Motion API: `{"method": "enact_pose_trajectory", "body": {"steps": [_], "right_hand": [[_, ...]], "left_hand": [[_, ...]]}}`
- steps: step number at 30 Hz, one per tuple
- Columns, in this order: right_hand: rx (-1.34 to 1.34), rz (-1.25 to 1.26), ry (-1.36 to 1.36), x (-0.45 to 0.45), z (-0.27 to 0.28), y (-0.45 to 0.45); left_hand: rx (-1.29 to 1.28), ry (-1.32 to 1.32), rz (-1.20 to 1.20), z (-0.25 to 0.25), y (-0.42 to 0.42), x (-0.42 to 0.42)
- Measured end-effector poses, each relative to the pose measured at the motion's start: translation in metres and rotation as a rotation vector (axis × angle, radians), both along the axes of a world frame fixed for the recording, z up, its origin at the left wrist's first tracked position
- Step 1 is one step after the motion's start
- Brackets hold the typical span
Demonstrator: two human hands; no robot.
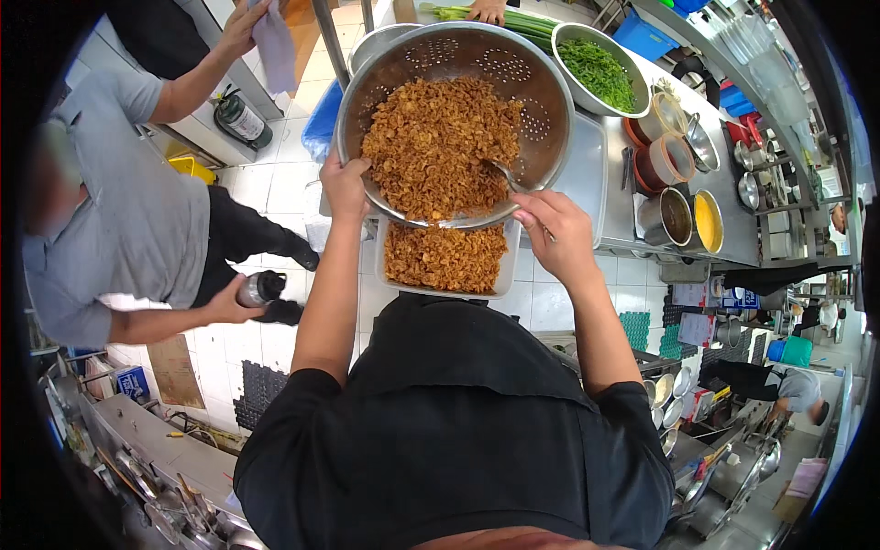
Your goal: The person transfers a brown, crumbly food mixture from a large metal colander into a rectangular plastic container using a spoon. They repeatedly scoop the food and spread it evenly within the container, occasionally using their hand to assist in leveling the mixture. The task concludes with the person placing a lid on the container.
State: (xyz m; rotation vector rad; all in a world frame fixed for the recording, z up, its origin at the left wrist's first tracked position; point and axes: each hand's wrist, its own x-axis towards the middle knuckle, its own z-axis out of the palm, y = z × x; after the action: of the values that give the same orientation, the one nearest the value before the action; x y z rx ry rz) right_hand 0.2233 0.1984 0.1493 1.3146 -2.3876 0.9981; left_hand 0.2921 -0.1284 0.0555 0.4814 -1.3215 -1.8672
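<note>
A wide stainless steel colander holds a heap of brown fried flakes that look like fried shallots. My left hand grips its rim at the lower left. In my right hand is the handle of a metal spoon, its bowl sunk in the flakes. The colander tilts toward me over a translucent plastic container, and some flakes lie on the near rim. More of the same flakes fill the visible part of that container. The colander hides its far side.
Chopped greens in a steel bowl stand beyond the colander, near another person's hand on green stalks. Steel pots and plastic tubs line the counter at right. At left, a person carries a bottle and a cloth.
</note>
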Motion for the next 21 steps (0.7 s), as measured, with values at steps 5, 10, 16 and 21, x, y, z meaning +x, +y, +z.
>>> {"method": "enact_pose_trajectory", "body": {"steps": [5, 10, 16, 21], "right_hand": [[0.023, 0.050, -0.070, 0.008, -0.011, -0.006], [0.021, 0.126, -0.137, 0.020, -0.010, -0.003], [0.049, 0.213, -0.152, 0.031, -0.003, 0.006], [0.037, 0.280, -0.148, 0.037, 0.001, 0.015]], "left_hand": [[-0.006, -0.004, -0.037, 0.001, 0.001, -0.003], [-0.027, -0.022, -0.014, -0.003, 0.000, -0.004], [-0.005, -0.005, 0.028, -0.005, 0.000, -0.012], [0.024, 0.044, 0.058, -0.010, -0.002, -0.022]]}}
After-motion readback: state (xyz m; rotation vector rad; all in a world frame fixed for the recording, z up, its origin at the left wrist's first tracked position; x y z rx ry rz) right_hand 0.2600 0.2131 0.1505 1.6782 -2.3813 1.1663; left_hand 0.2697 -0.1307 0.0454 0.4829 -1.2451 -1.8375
